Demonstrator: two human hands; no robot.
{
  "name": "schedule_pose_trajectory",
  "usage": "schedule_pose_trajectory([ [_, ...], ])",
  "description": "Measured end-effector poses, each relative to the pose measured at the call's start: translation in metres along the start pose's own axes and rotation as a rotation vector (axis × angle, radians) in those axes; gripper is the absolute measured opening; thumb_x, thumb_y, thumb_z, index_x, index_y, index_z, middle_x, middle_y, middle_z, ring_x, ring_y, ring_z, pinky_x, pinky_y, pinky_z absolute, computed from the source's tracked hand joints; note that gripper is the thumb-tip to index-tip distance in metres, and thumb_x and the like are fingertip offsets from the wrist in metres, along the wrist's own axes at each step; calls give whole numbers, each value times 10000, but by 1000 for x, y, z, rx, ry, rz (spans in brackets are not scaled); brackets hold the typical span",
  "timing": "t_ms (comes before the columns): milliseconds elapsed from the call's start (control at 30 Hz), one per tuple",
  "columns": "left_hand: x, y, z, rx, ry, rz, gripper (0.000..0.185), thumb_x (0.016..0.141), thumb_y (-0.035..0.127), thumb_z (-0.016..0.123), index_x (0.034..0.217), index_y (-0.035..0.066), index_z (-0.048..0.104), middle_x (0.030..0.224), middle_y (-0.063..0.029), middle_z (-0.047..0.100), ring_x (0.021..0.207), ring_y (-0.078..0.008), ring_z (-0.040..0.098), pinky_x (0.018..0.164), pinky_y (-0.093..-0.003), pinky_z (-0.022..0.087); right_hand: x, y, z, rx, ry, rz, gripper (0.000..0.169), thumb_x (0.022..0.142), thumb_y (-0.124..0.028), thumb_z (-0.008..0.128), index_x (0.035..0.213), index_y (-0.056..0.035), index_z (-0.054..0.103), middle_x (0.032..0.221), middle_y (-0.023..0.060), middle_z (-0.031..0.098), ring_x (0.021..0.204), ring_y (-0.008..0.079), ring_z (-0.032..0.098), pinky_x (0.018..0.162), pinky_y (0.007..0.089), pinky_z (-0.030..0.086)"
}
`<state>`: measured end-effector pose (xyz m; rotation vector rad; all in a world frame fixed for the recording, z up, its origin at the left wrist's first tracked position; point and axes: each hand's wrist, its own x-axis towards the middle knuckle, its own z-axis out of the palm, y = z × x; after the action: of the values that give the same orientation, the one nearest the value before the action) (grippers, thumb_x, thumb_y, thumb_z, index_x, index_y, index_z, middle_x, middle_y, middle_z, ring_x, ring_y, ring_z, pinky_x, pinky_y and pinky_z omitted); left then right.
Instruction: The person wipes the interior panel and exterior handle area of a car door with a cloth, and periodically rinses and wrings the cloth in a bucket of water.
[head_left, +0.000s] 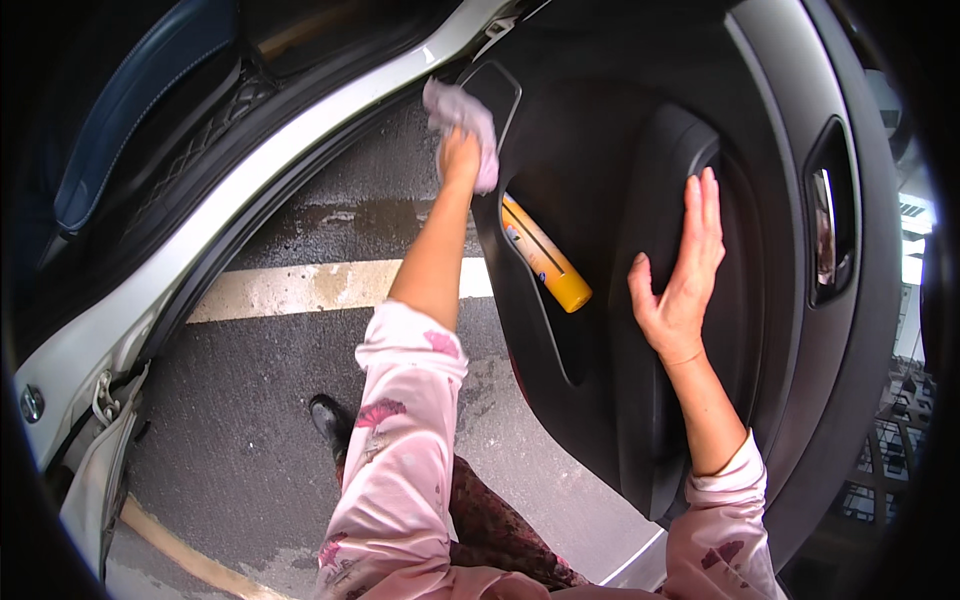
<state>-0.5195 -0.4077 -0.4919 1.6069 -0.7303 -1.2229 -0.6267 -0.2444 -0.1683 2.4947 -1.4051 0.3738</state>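
Note:
My left hand (459, 156) grips a pale pink cloth (471, 112) at the lower front edge of the open car door's black inner panel (570, 112). Part of the cloth hides the fingers. Flat against the door's armrest (660, 195) lies my right hand (686, 285), holding nothing, its thumb spread from the fingers. Between the two hands, a yellow-orange cylindrical can or bottle (547, 259) rests slantwise in the door pocket (559, 337); its upper end is partly hidden by the pocket's edge.
The white door sill (300, 127) curves along the left, with a dark blue seat (127, 112) inside the car. A chrome door handle (825, 225) sits at the right. Below is wet grey pavement (247, 390) with a painted pale line (300, 289) and my black shoe (330, 420).

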Motion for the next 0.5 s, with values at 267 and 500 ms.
schedule_pose_trajectory([
  [267,-166,-184,73,-260,7,-193,484,945,361,344,1217,-2,513,1189,-242,542,1144,-358,496,990,-365,359,1,1,0,7,-6,13,787,635,-45,548,1378,0,294,1437,197,275,1338,356,251,1049,443,227],
  [500,-110,45,-8,-220,52,474,341,880,269,532,1045,-26,576,1157,-191,504,1086,-342,485,925,-389,374,1,0,-12,22,-51,44,781,647,-66,557,1379,-8,291,1445,197,256,1352,337,226,1059,448,211],
])
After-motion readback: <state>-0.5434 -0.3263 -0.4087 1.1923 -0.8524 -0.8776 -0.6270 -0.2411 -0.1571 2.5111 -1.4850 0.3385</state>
